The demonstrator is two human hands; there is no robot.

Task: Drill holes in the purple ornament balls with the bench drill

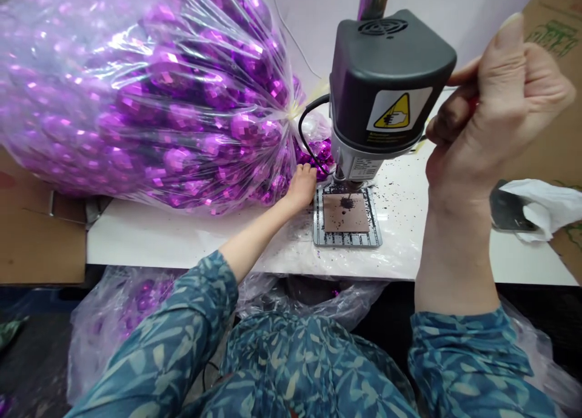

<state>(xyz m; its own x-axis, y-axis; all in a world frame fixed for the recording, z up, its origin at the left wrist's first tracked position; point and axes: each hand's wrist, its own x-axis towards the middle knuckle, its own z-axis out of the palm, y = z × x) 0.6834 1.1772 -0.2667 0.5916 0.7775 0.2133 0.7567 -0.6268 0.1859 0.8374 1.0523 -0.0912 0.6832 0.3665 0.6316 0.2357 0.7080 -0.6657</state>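
A small bench drill press [391,84] with a dark grey motor housing stands in front of me. Its metal base [348,243] carries a square brown board [336,218] with a hole and a pile of dark shavings on it. At the right of the housing, my right hand [504,102] is closed around the press's feed handle, of which only a bit of red shows. My left hand [302,186] has its fingers curled beside the base, against shiny purple faceted pieces [324,154]. What those fingers hold, if anything, is hidden.
A big tied clear bag [182,102] of purple mirrored balls fills the left of the white table [182,239]. Cardboard boxes [40,236] flank both sides. At right lie a dark flat object [509,209] and white crumpled tissue [552,205]. Plastic bags [113,321] hang below the edge.
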